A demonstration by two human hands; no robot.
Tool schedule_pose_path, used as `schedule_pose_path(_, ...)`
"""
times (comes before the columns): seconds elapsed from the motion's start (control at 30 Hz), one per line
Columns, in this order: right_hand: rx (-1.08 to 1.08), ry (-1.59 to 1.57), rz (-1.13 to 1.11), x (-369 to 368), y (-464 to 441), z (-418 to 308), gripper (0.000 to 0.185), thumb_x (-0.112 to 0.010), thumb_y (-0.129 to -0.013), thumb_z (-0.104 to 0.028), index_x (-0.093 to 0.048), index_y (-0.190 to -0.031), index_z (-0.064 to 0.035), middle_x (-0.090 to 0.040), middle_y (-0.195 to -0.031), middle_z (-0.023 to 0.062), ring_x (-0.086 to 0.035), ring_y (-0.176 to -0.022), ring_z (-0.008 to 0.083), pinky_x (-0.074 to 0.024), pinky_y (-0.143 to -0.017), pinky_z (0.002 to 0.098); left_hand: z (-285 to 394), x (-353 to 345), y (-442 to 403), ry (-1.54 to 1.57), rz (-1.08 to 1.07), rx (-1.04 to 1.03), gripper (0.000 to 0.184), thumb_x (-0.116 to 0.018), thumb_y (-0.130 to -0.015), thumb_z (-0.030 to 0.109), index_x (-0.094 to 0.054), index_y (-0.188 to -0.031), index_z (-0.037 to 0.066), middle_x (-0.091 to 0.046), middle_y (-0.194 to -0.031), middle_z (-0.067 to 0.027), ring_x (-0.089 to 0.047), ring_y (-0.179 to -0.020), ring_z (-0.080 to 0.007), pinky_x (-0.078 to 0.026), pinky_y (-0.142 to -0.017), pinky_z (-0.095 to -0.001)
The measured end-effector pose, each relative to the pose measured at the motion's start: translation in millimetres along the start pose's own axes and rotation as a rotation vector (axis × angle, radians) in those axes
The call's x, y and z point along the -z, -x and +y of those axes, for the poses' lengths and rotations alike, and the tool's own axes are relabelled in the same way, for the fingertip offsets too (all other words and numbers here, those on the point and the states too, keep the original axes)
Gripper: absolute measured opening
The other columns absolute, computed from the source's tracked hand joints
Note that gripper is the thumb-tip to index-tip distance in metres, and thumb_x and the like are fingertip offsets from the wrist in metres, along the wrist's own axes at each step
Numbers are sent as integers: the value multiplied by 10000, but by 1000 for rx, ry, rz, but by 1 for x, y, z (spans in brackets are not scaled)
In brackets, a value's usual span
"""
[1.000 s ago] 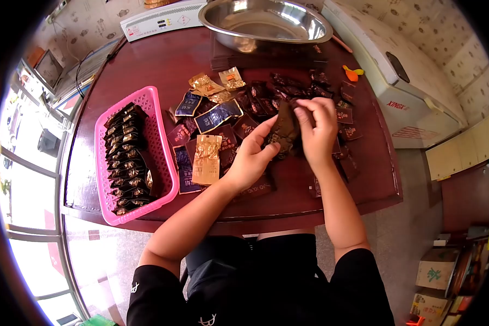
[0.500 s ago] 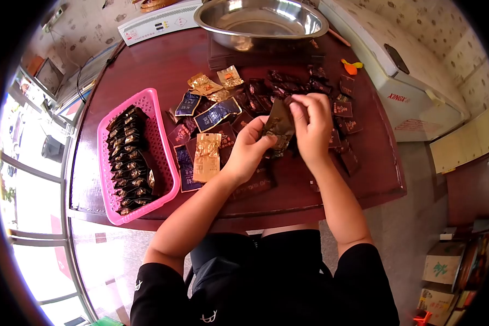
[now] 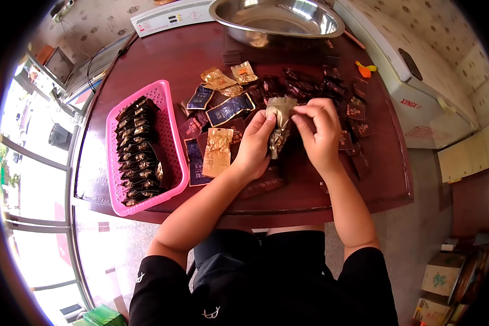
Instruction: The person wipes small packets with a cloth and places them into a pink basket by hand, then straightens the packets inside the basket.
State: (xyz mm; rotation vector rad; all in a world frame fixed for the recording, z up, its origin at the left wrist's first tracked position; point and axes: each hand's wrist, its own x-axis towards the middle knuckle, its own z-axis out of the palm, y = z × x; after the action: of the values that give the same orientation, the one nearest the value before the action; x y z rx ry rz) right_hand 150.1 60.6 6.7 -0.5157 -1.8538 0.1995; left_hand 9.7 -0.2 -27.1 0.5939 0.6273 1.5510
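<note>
My left hand (image 3: 257, 142) is closed round a gold-grey foil packet (image 3: 280, 111), its thumb lying across the front. The packet stands upright, crinkled toward its lower end. At its upper right edge, the fingers of my right hand (image 3: 320, 130) are pinched together, touching the foil. Beneath and around both hands lie many dark maroon packets (image 3: 301, 81). To the left are a gold packet (image 3: 218, 152), blue packets (image 3: 231, 110) and more gold packets (image 3: 217, 79), all flat on the table.
A pink plastic basket (image 3: 180, 157) on the left holds a row of dark packets. A steel basin (image 3: 277, 35) and a white panel device (image 3: 174, 19) sit at the back. An orange and yellow balloon (image 3: 366, 69) lies by a white freezer (image 3: 418, 103) carrying a phone (image 3: 410, 63).
The packet has turned so that its paler face shows. My right hand has shifted from its top to its right edge. The whole view has swung slightly left.
</note>
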Motion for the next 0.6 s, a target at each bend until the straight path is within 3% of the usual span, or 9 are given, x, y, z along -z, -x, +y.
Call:
schedule_pose_path(0.1,-50,1,71,7,-3,-2,180,-768,-763,-40,-656,-902,-65,-587,-877,81,-595,-807,264,-491,-680,354,2,-10,4,-61,-42,-2,184,-424,-1057,204,-544,-1140,91,-636,-998,-19,-619,-862,-101,-529,-730,-269)
schedule_pose_path(0.2,120,-214,-212,6,-2,-20,215,-801,-724,-63,-674,-896,-79,-579,-873,61,-585,-777,242,-493,-663,346,8,-7,2,-19,14,-100,179,-424,-1058,198,-547,-1123,85,-633,-1005,-40,-615,-884,-103,-525,-776,-268)
schedule_pose_path(0.3,163,-289,-305,-1,2,-32,230,-817,-702,-85,-681,-887,-94,-576,-867,43,-578,-758,216,-487,-625,332,19,2,2,45,-56,-67,173,-434,-1054,198,-547,-1117,83,-633,-1014,-37,-618,-888,-109,-520,-779,-261)
schedule_pose_path(0.43,104,-197,-193,0,3,-21,237,-821,-696,-80,-682,-888,-93,-581,-861,41,-577,-757,222,-482,-633,333,13,-6,2,-19,29,-14,175,-445,-1051,202,-548,-1128,84,-633,-1019,-35,-612,-891,-107,-515,-788,-260)
schedule_pose_path(0.53,35,-103,-79,3,-2,-15,222,-793,-735,-26,-665,-911,-69,-592,-876,79,-591,-784,246,-480,-655,342,0,-3,1,-244,7,-138,199,-442,-1056,211,-549,-1130,60,-614,-1022,-21,-572,-926,-79,-488,-813,-241)
schedule_pose_path(0.6,-45,30,-1,8,-4,-9,159,-755,-793,-37,-661,-921,-39,-595,-904,95,-591,-846,243,-480,-746,340,-3,-7,5,-337,-24,-163,197,-446,-1058,213,-546,-1116,53,-597,-1003,-7,-551,-922,-60,-481,-816,-235)
